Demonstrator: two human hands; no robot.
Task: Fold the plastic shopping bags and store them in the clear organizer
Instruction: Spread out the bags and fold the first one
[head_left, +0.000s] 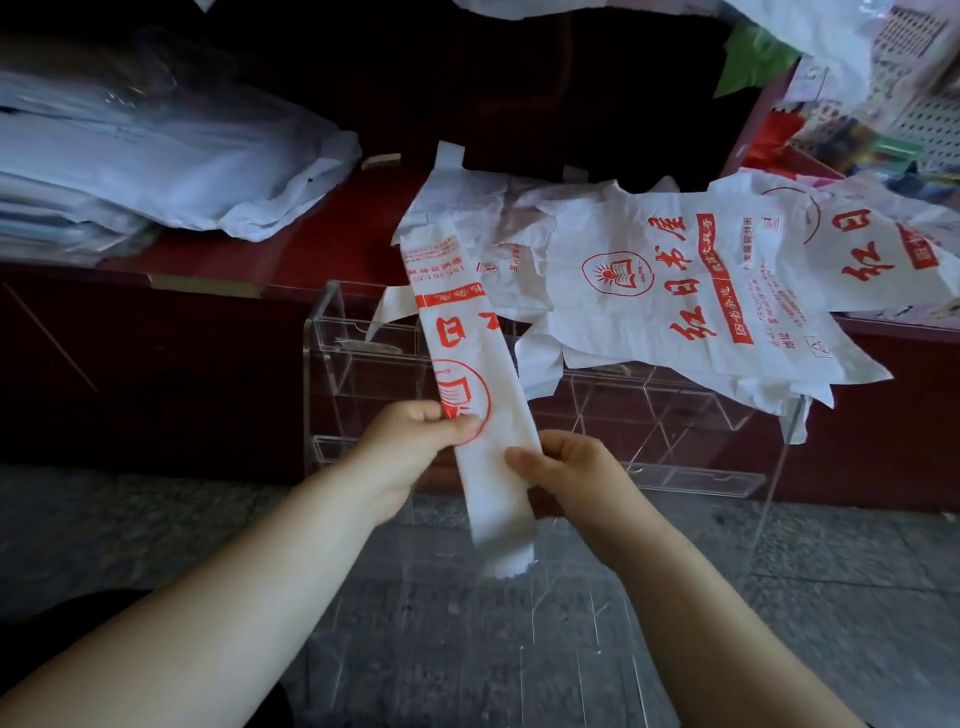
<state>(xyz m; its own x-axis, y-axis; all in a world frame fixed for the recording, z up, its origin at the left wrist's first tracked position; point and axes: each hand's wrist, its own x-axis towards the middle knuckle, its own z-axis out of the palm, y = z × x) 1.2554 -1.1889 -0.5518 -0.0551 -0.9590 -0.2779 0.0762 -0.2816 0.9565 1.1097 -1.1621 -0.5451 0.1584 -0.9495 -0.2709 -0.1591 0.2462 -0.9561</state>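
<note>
Left hand (415, 441) and right hand (566, 467) each pinch the folded plastic shopping bag (467, 338) at opposite edges, low on its length. Its long end rises above them, before the clear organizer (691, 470), with a short tail hanging below.

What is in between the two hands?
A plastic bag folded into a long narrow strip, white with red print. The left hand and right hand both pinch it, seen in the head view.

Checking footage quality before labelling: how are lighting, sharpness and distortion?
Head view: dim, the recess behind nearly black; lines bend at the edges; the folded bag in the left hand and right hand is fairly sharp, print readable; the clear organizer shows mostly by edge glints.
</note>
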